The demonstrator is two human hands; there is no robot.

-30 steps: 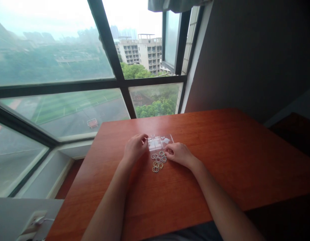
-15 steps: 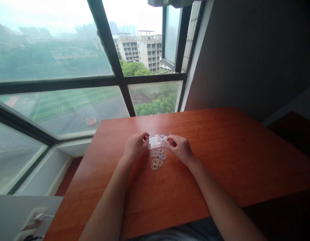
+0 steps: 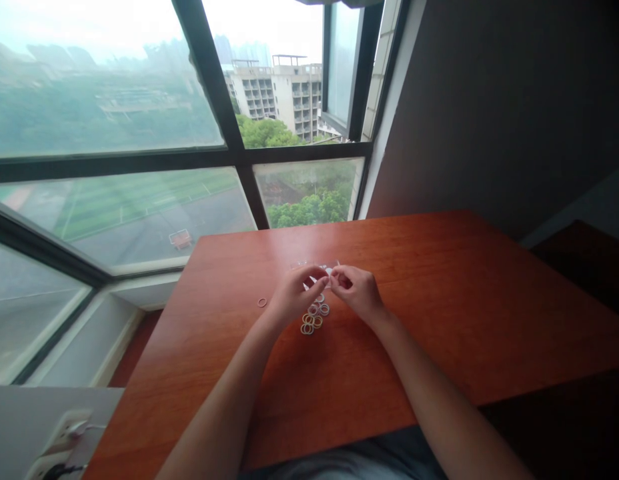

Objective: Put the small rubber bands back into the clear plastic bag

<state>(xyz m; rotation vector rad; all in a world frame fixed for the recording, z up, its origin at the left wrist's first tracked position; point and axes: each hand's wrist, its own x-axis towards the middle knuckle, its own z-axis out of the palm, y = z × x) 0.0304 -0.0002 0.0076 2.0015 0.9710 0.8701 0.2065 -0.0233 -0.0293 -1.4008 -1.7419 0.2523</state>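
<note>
While the left hand and right hand meet just beyond the ring pile, they seem busy with something small, and the next move would call for light fingertip control. Both wrists angle inward, fingers curled, though whether either grips anything I cannot tell. Behind the pile lies a clear case; left of it, a lone ring.

Brings the left hand across from the left edge of the clear plastic box to just beside the fingertips of the right hand, covering much of the box. Exposes a lone pinkish ring on the tabletop.
</note>
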